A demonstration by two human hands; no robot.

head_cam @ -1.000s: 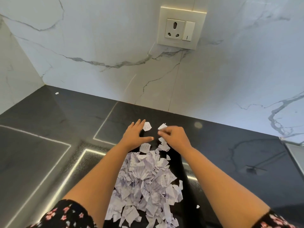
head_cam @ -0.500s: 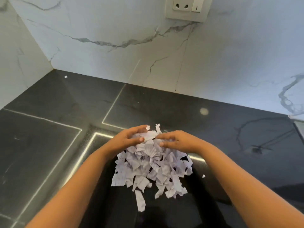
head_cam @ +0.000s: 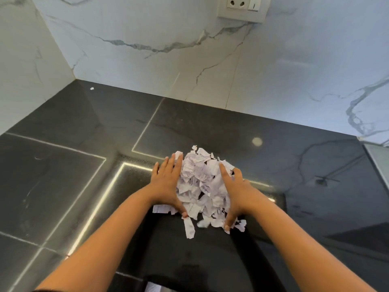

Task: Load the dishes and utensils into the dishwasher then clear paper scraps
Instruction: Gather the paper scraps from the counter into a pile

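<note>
A heap of torn white paper scraps with faint handwriting lies on the black glossy countertop. My left hand presses flat against the heap's left side, fingers straight and together. My right hand presses against its right side in the same way. The heap is squeezed between both palms. One long strip sticks out at the near edge, and a few scraps poke out by my right thumb.
A single stray scrap lies far back left near the corner. White marble walls close the counter at the back and left. A wall socket is mounted above.
Both hands went from cupping the far end of the pile to flanking its sides, palms inward. The scraps are gathered into a tighter mound.
</note>
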